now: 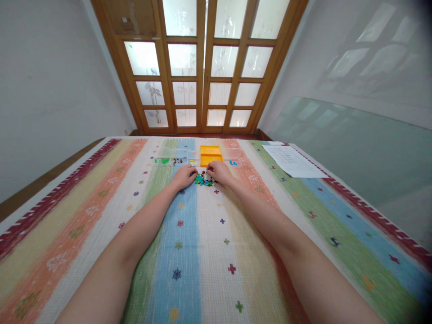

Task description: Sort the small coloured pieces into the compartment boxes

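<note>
Front-left of the yellow box [211, 151], the left hand [184, 176], its grip unreadable, could scatter the small pieces [200, 179] piled before the box by brushing them, while the right hand [220, 172], grip also unclear, could bump the box's front through closeness.

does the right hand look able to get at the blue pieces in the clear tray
Probably yes: the blue pieces lie just beyond the right hand, a little to its right, with only the edge of the clear tray between; whether they are covered is unclear.
</note>
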Demonstrator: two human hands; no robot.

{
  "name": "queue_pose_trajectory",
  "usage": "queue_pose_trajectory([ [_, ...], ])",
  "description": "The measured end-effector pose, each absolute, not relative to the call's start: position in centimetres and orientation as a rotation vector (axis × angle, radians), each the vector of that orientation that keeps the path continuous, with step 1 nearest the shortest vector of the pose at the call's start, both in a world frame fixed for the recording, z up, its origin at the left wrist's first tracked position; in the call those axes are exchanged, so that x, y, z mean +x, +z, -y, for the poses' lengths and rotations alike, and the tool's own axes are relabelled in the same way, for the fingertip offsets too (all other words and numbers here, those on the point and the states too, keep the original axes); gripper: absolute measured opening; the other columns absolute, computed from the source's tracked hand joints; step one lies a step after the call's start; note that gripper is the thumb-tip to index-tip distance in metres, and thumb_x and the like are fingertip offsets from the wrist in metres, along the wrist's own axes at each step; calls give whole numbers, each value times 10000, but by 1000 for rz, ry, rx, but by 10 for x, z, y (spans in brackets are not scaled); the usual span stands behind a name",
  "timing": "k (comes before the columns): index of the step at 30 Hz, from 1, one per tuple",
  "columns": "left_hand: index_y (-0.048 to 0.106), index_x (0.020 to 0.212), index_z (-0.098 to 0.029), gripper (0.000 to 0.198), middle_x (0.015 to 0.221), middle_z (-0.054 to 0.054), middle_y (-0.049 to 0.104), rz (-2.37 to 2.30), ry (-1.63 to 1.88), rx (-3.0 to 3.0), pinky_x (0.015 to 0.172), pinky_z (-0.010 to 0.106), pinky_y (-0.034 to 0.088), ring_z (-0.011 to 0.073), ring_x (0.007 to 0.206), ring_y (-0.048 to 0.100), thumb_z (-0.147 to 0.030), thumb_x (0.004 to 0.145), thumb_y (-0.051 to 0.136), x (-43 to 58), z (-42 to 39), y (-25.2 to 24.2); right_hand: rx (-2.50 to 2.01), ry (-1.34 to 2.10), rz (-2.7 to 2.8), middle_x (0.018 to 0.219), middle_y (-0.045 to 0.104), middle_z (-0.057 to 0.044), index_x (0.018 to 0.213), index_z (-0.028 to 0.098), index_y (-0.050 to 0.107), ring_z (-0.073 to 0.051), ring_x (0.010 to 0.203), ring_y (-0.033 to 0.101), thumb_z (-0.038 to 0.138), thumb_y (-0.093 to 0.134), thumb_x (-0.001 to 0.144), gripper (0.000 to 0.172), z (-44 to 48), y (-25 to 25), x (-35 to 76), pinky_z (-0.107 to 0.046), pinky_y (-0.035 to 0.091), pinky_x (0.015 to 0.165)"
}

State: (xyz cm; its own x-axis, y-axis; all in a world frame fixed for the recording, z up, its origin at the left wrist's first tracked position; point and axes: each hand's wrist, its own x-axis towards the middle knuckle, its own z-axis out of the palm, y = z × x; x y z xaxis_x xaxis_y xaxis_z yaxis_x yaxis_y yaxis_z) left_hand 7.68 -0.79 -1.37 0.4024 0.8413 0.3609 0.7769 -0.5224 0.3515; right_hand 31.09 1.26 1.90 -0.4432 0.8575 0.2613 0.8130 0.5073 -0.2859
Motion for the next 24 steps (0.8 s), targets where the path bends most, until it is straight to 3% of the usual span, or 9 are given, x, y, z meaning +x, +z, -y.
queue_pose_trajectory([
  [11, 765, 978, -216, 213, 1014, 76, 692, -1458, 782, 2542, 966, 379, 494, 239, 1026, 633, -281, 972, 562, 76, 7, -17, -1545, 137, 2046, 1045, 762, -85, 1111, 189, 751, -220, 960, 653, 197, 565, 963, 238, -56, 13, 336, -289, 451, 826],
  [24, 730, 1248, -235, 339, 1271, 101, 676, -1819, 883, 2425, 1114, 451, 399, 284, 1245, 531, -231, 989, 512, 64, -11, -9, -1386, 316, 2115, 999, 772, -90, 984, 172, 758, -214, 894, 649, 247, 543, 984, 228, -11, -4, 362, -287, 446, 818],
])
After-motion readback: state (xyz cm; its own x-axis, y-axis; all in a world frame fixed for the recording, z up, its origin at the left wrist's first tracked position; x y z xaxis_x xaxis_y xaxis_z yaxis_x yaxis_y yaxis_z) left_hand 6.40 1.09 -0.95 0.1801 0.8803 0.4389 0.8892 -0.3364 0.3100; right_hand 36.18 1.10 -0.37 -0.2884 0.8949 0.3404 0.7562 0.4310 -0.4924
